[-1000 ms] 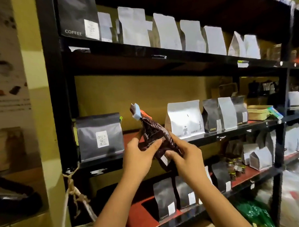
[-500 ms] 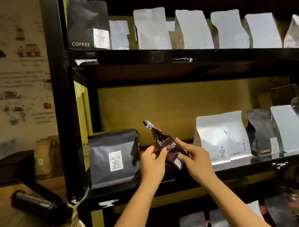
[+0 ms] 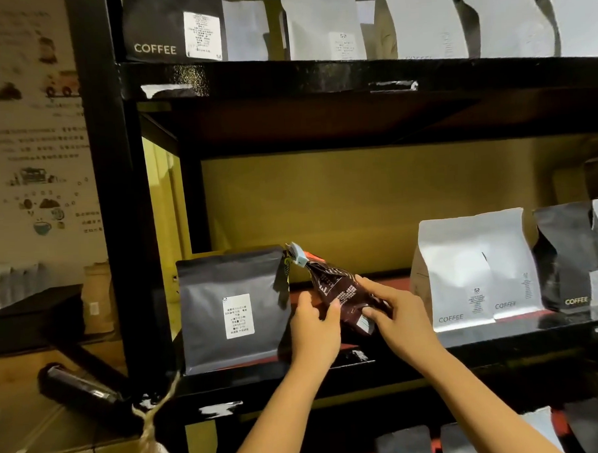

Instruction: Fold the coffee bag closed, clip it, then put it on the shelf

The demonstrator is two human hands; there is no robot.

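Coffee bag (image 3: 341, 294), clipped, between curled fingers (image 3: 332, 310) of both hands.

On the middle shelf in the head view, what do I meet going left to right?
Dark grey bag with white label → left hand → brown coffee bag, its light blue clip tipped toward the grey bag → right hand → white COFFEE bag → black COFFEE bag.

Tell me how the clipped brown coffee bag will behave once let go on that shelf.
The brown coffee bag looks crumpled and soft, so probably floppy. It leans, clip uppermost, so it may tip toward the dark grey bag.
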